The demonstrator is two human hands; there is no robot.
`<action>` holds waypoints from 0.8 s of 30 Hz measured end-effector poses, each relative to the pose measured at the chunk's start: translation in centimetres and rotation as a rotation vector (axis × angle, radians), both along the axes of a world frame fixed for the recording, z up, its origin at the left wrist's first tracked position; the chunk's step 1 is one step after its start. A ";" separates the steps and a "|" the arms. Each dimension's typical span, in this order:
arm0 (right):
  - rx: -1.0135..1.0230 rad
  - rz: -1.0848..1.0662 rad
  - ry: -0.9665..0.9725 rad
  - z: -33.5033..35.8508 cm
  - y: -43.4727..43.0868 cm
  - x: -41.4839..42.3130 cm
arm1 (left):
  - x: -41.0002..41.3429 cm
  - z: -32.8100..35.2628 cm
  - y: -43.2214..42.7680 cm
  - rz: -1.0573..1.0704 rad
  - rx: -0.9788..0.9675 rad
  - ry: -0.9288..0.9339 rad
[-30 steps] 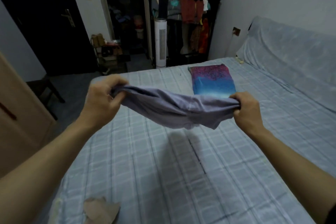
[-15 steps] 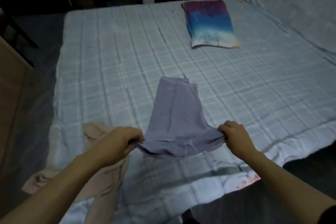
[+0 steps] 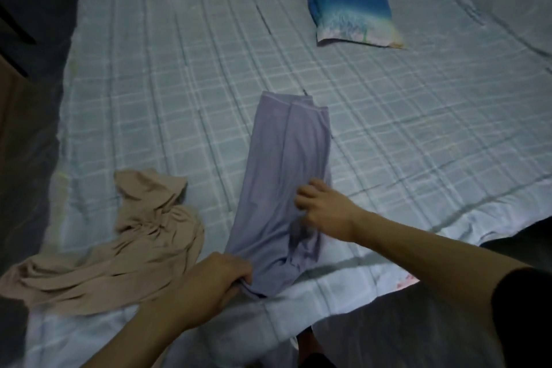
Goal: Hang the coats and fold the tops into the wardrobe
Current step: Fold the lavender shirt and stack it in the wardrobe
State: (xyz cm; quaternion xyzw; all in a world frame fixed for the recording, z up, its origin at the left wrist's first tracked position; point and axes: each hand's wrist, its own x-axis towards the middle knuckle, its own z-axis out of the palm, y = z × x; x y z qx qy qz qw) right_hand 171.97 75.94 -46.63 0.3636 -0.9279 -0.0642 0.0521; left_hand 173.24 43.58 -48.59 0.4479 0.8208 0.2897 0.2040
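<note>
The lavender top (image 3: 286,164) lies by the near edge of the bed (image 3: 179,69), broad mattress beyond; the left hand (image 3: 219,275) grips its near corner, and the right hand (image 3: 325,206) rests loose-fingered on it.

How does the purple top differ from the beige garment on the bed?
The purple top lies in a long strip; the beige garment is crumpled. The left hand grips the purple top and the right hand touches it; nothing touches the beige garment. Both lie on the bed.

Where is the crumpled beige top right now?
In the head view the beige top lies crumpled on the near left of the bed, just left of the purple top, whose near corner the left hand grips.
</note>
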 end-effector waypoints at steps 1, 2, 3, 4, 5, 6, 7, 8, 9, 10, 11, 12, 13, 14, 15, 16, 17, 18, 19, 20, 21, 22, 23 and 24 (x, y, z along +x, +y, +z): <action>-0.017 0.025 -0.046 -1.2 -2.0 -0.5 | 0.0 -0.6 0.1 -0.001 -0.016 -0.004; -0.049 -0.024 -0.078 -2.0 -4.0 -0.6 | 0.0 -1.1 0.2 -0.004 -0.026 -0.006; -0.112 -0.139 -0.111 -3.0 -5.7 -0.6 | 0.0 -1.5 0.3 0.002 -0.032 -0.012; -0.230 -0.306 -0.151 -3.5 -7.0 -0.3 | 0.0 -1.8 0.3 0.013 -0.032 -0.026; -0.387 -0.456 -0.167 -3.9 -7.9 0.0 | -0.1 -2.0 0.3 0.027 -0.028 -0.043; -0.528 -0.571 -0.203 -4.3 -8.2 0.6 | -0.1 -2.2 0.2 0.041 -0.017 -0.055; -0.617 -0.658 -0.266 -4.8 -8.1 1.4 | -0.2 -2.3 0.2 0.060 0.000 -0.065; -0.612 -0.697 -0.379 -5.4 -7.5 2.6 | -0.1 -2.2 0.2 0.081 0.019 -0.075; -0.543 -0.673 -0.476 -6.0 -6.8 3.8 | -0.1 -2.1 0.2 0.107 0.036 -0.083; -0.440 -0.610 -0.550 -6.8 -5.9 4.9 | -0.1 -1.9 0.4 0.129 0.049 -0.086; -0.304 -0.540 -0.631 -7.6 -5.2 5.7 | -0.2 -1.6 0.7 0.146 0.060 -0.085; -0.150 -0.495 -0.702 -8.4 -4.7 6.4 | -0.3 -1.4 1.0 0.155 0.067 -0.080; -0.027 -0.482 -0.753 -9.0 -4.4 6.7 | -0.6 -1.2 1.4 0.163 0.075 -0.075; 0.038 -0.487 -0.762 -9.4 -4.2 6.9 | -0.9 -0.9 1.7 0.174 0.085 -0.071; 0.036 -0.499 -0.736 -9.8 -4.2 7.0 | -1.2 -0.8 2.0 0.191 0.099 -0.072; -0.021 -0.503 -0.690 -10.4 -4.3 7.1 | -1.5 -0.8 2.3 0.215 0.120 -0.079; -0.127 -0.507 -0.637 -10.8 -4.6 7.3 | -1.7 -0.6 2.5 0.243 0.147 -0.091; -0.257 -0.516 -0.593 -11.4 -5.1 7.5 | -1.9 -0.5 2.8 0.270 0.172 -0.103; -0.406 -0.528 -0.547 -12.1 -5.5 7.6 | -2.2 -0.4 3.0 0.287 0.193 -0.114; -0.552 -0.554 -0.508 -12.8 -5.7 7.6 | -2.5 -0.3 3.3 0.294 0.205 -0.120; -0.670 -0.599 -0.496 -13.0 -5.9 7.5 | -2.9 -0.2 3.6 0.294 0.211 -0.120; -0.762 -0.654 -0.513 -12.9 -6.0 7.2 | -3.4 0.0 4.0 0.297 0.219 -0.113; -0.824 -0.704 -0.541 -12.3 -5.9 6.8 | -3.9 0.1 4.3 0.310 0.234 -0.099; -0.876 -0.743 -0.544 -11.6 -5.6 6.2 | -4.4 0.3 4.7 0.337 0.254 -0.085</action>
